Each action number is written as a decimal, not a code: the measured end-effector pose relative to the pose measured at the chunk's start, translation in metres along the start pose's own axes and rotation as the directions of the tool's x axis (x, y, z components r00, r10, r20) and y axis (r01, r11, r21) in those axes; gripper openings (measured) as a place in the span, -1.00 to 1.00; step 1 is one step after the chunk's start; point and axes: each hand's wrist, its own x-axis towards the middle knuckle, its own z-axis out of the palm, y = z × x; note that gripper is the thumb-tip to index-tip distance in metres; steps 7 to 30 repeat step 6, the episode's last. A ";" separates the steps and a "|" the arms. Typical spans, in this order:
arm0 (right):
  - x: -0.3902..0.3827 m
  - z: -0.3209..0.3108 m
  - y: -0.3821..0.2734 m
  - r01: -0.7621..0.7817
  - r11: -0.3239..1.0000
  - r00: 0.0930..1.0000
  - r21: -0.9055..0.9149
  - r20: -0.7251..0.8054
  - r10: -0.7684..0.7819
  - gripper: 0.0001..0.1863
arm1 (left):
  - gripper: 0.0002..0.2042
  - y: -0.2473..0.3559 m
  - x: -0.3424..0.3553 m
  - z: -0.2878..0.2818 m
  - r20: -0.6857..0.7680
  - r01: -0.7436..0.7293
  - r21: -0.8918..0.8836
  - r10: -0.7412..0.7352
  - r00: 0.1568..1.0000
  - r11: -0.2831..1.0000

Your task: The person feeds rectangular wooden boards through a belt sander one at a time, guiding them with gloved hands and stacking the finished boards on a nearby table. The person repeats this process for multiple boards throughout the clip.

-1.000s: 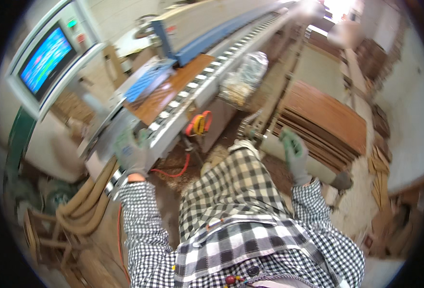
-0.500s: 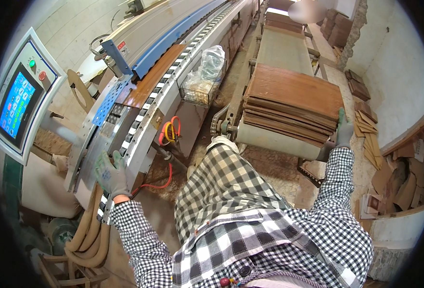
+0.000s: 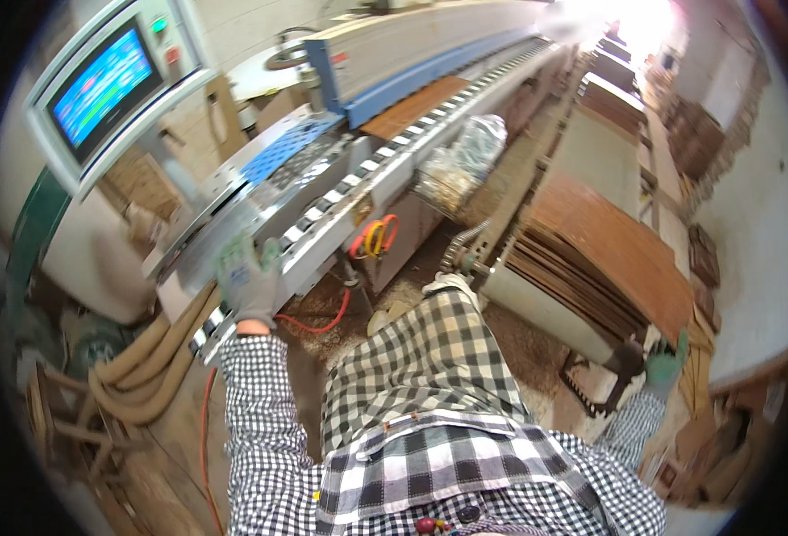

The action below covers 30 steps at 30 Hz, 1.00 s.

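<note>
My left hand (image 3: pixel 249 277), in a grey-green glove, rests at the near end of the machine's metal infeed table (image 3: pixel 202 255), fingers spread and holding nothing. On the right, my gloved right hand (image 3: pixel 666 364) grips the near right corner of a brown wooden panel (image 3: pixel 604 237). This panel lies on top of a stack of similar panels (image 3: pixel 559 277), skewed so that its corner juts past them. Part of the right hand's grip is blurred. Another brown panel (image 3: pixel 421 105) lies in the machine beside the chain track (image 3: pixel 394 147).
A control screen (image 3: pixel 104 89) stands at the left. Red-handled scissors (image 3: pixel 376 237) hang on the machine's side below a wire basket with a plastic bag (image 3: pixel 465 161). The stack sits on a roller conveyor (image 3: pixel 546 313). Ribbed hoses (image 3: pixel 148 384) curl at lower left.
My view has turned left. The top panel has shifted toward me and to the right, with my right hand at its corner. The panel in the machine has travelled farther in.
</note>
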 end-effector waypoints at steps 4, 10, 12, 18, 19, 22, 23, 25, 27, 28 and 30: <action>-0.027 0.043 0.009 0.166 0.966 0.986 -0.197 0.032 -0.163 -0.58 | -0.36 -0.016 -0.003 0.016 -0.146 -0.048 -0.208 0.017 0.989 0.977; -0.012 0.038 0.006 -0.008 0.989 0.992 -0.148 0.125 0.026 -0.52 | -0.35 -0.020 -0.003 0.012 -0.221 -0.102 -0.409 0.010 0.975 0.907; -0.012 0.038 0.006 -0.008 0.989 0.992 -0.148 0.125 0.026 -0.52 | -0.35 -0.020 -0.003 0.012 -0.221 -0.102 -0.409 0.010 0.975 0.907; -0.012 0.038 0.006 -0.008 0.989 0.992 -0.148 0.125 0.026 -0.52 | -0.35 -0.020 -0.003 0.012 -0.221 -0.102 -0.409 0.010 0.975 0.907; -0.012 0.038 0.006 -0.008 0.989 0.992 -0.148 0.125 0.026 -0.52 | -0.35 -0.020 -0.003 0.012 -0.221 -0.102 -0.409 0.010 0.975 0.907; -0.012 0.038 0.006 -0.008 0.989 0.992 -0.148 0.125 0.026 -0.52 | -0.35 -0.020 -0.003 0.012 -0.221 -0.102 -0.409 0.010 0.975 0.907; -0.012 0.038 0.006 -0.008 0.989 0.992 -0.148 0.125 0.026 -0.52 | -0.35 -0.020 -0.003 0.012 -0.221 -0.102 -0.409 0.010 0.975 0.907; -0.012 0.038 0.006 -0.008 0.989 0.992 -0.148 0.125 0.026 -0.52 | -0.35 -0.020 -0.003 0.012 -0.221 -0.102 -0.409 0.010 0.975 0.907; -0.012 0.038 0.006 -0.008 0.989 0.992 -0.148 0.125 0.026 -0.52 | -0.35 -0.020 -0.003 0.012 -0.221 -0.102 -0.409 0.010 0.975 0.907; -0.012 0.038 0.006 -0.008 0.989 0.992 -0.148 0.125 0.026 -0.52 | -0.35 -0.020 -0.003 0.012 -0.221 -0.102 -0.409 0.010 0.975 0.907; -0.012 0.038 0.006 -0.008 0.989 0.992 -0.148 0.125 0.026 -0.52 | -0.35 -0.020 -0.003 0.012 -0.221 -0.102 -0.409 0.010 0.975 0.907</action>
